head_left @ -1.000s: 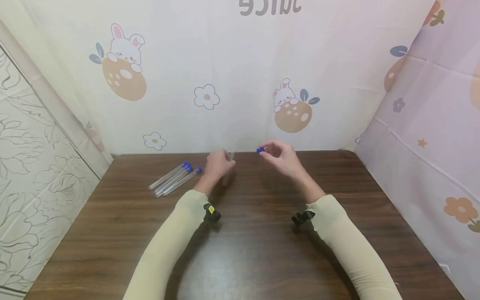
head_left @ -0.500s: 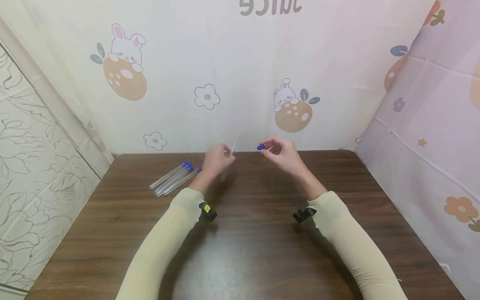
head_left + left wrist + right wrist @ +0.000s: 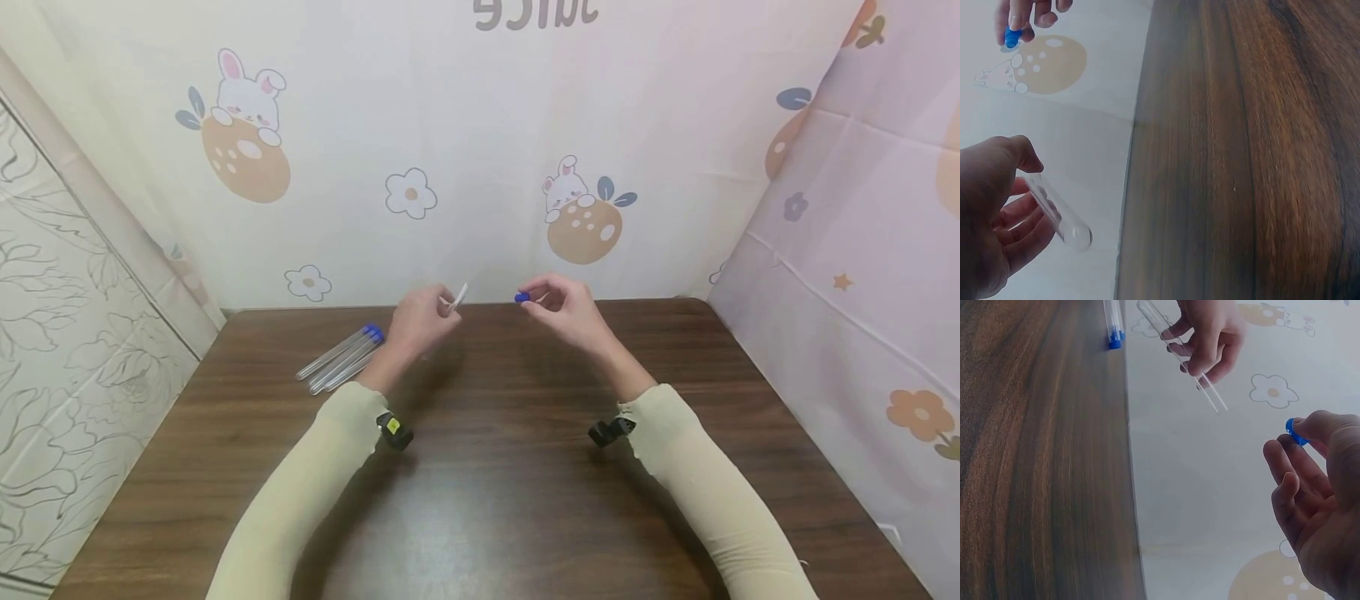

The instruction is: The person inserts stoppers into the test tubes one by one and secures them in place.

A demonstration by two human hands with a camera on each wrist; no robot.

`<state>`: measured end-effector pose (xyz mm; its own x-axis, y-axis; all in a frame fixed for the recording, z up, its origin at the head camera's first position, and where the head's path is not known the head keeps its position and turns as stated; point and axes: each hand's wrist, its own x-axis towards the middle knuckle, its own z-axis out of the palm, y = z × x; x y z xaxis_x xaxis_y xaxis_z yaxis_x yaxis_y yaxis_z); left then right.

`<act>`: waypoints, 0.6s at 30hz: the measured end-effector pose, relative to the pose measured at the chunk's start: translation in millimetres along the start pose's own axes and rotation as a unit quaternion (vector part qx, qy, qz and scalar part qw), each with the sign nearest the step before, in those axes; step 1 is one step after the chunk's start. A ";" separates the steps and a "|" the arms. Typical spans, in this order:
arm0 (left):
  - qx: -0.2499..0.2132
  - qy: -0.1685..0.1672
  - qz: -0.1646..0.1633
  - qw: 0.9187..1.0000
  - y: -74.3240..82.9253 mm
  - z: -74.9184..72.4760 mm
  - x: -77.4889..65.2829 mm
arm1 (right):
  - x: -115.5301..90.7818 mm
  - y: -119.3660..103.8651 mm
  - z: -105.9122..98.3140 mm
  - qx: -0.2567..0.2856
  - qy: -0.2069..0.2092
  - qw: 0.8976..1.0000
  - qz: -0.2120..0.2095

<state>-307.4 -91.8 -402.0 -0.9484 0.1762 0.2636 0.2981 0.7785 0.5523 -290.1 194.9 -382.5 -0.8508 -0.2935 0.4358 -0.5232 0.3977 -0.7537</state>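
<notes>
My left hand (image 3: pixel 425 321) pinches a clear test tube (image 3: pixel 1179 353) between thumb and fingers. In the left wrist view the tube's rounded end points down, away from the thumb, and its other end has no cap. Across a gap to the right, my right hand (image 3: pixel 567 310) pinches a small blue cap (image 3: pixel 1295 432) between thumb and fingertips. Both hands are raised near the table's far edge. Left of my left hand, several blue-capped test tubes (image 3: pixel 341 358) lie side by side on the table, partly hidden by the left wrist.
The brown wooden table (image 3: pixel 480 483) reaches back to a pale curtain (image 3: pixel 480 150) printed with rabbits and flowers. More printed fabric (image 3: pixel 862 275) hangs along the right side. A small black camera (image 3: pixel 393 429) sits on the left wrist and another camera (image 3: pixel 611 431) on the right.
My left hand has moved left and slightly up with the test tube, which now tilts more. My left forearm has swung left over part of the capped tubes. The right hand has barely moved.
</notes>
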 end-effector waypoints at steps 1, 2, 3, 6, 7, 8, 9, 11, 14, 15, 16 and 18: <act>0.003 0.000 -0.001 1.000 -0.4 -1.4 -1.5 | -0.2 0.0 0.0 -0.001 0.000 1.000 0.000; 0.006 0.000 -0.001 1.000 -0.9 -2.7 -2.8 | -0.5 0.0 0.0 -0.002 0.000 1.000 0.000; 0.010 0.000 0.000 1.000 -1.5 -4.2 -4.0 | -0.8 -0.1 0.1 -0.003 0.001 1.000 0.000; 0.024 0.000 0.002 1.000 -3.9 -7.9 -7.2 | -2.1 0.4 0.7 -0.004 0.002 1.000 0.000; 0.027 0.001 0.004 1.000 -4.6 -9.1 -8.1 | -2.7 0.7 0.9 -0.003 0.003 1.000 0.000; 0.032 0.001 0.006 0.999 -5.3 -10.2 -9.0 | -3.4 0.6 1.3 -0.001 0.002 1.000 0.000; 0.036 0.000 0.007 0.999 -5.9 -11.5 -10.0 | -4.1 0.5 1.6 0.000 0.002 1.000 0.001; 0.044 0.000 0.010 0.999 -6.7 -13.8 -12.1 | -5.5 0.5 1.9 0.004 0.001 1.000 0.001; 0.050 0.003 0.016 0.999 -7.7 -16.3 -15.4 | -7.3 0.1 1.9 0.008 0.002 1.000 0.004; 0.053 0.005 0.018 0.998 -8.2 -17.3 -16.6 | -7.7 -0.1 1.8 0.009 0.003 1.000 0.005; 0.054 0.008 0.020 0.998 -8.6 -18.0 -17.6 | -8.0 0.0 1.7 0.010 0.003 1.000 0.006; 0.057 0.014 0.026 0.998 -9.5 -19.7 -19.6 | -8.7 -0.5 1.4 0.012 0.004 1.000 0.010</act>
<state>-289.5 -114.5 -396.8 -0.9284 0.2017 0.3120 0.3304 0.8323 0.4450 -282.3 196.1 -386.6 -0.8611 -0.2793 0.4249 -0.5056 0.3822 -0.7735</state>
